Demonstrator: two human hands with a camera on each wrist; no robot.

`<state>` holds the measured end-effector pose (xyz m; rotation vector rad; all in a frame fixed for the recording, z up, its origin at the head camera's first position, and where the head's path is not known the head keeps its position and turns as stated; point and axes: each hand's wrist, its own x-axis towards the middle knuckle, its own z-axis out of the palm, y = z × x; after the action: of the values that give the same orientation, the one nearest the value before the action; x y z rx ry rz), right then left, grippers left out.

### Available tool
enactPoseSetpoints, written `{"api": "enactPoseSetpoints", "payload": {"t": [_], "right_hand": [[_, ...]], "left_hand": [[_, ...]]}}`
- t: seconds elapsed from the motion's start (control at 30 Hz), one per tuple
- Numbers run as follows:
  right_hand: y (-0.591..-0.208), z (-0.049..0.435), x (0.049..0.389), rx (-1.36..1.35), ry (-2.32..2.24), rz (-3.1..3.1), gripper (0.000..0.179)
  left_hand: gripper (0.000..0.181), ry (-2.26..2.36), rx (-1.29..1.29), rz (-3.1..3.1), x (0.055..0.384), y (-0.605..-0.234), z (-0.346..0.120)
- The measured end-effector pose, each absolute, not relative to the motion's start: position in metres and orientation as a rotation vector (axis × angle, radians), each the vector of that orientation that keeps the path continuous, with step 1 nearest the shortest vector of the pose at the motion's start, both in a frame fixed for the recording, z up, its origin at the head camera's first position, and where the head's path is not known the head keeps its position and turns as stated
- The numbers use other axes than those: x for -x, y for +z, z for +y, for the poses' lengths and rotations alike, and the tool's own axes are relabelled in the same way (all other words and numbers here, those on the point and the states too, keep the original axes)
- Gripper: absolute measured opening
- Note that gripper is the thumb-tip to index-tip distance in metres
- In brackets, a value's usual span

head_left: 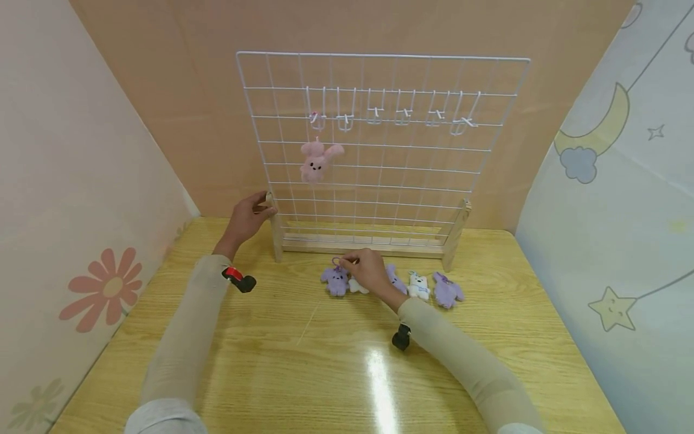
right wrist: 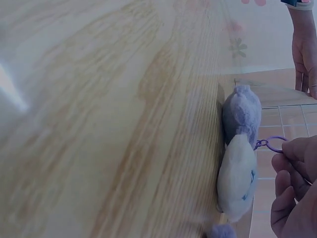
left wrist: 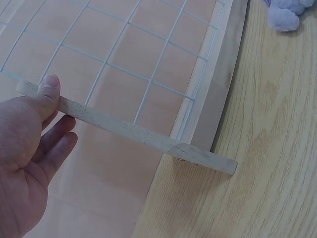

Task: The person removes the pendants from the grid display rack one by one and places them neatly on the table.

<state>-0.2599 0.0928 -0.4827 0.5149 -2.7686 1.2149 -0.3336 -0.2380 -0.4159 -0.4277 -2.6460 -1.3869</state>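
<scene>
My left hand (head_left: 246, 218) grips the top of the rack's left wooden post (left wrist: 124, 126), thumb on one side and fingers on the other. With thumb and fingertips my right hand (head_left: 367, 269) pinches the purple key ring (right wrist: 275, 144) of a purple plush keychain (head_left: 336, 281) at the left end of a row on the table. A white plush (right wrist: 237, 181) lies right beside it, partly hidden under the right hand in the head view. Further right in the row are another purple plush (head_left: 396, 278), a white bear plush (head_left: 418, 286) and a purple plush lying tilted (head_left: 447, 291).
A white wire grid (head_left: 379, 154) stands in a wooden base (head_left: 363, 246) at the table's back. Several white hooks (head_left: 404, 113) hang along its upper part. From the leftmost hook hangs a pink bunny plush (head_left: 315, 163). Printed cloth walls flank the wooden table (head_left: 282, 355).
</scene>
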Motion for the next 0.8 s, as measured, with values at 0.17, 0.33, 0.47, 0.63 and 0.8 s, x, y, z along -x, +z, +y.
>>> {"api": "enactPoseSetpoints", "payload": {"t": [0.17, 0.33, 0.47, 0.63, 0.8], "right_hand": [[-0.486, 0.091, 0.263, -0.541, 1.169, -2.797, 0.017], [-0.488, 0.089, 0.264, -0.570, 1.144, -2.800, 0.014], [-0.490, 0.088, 0.266, -0.573, 1.106, -2.816, 0.014], [-0.493, 0.088, 0.269, -0.574, 1.055, -2.831, 0.016], [-0.495, 0.088, 0.271, -0.568, 1.068, -2.831, 0.016]], "left_hand": [[0.062, -1.399, 0.421, -2.644, 0.334, -0.417, -0.238], [0.063, -1.416, 0.420, -2.640, 0.334, -0.417, -0.238], [0.064, -1.422, 0.415, -2.644, 0.334, -0.417, -0.238], [0.064, -1.415, 0.402, -2.648, 0.333, -0.417, -0.238], [0.065, -1.396, 0.395, -2.661, 0.333, -0.416, -0.237]]}}
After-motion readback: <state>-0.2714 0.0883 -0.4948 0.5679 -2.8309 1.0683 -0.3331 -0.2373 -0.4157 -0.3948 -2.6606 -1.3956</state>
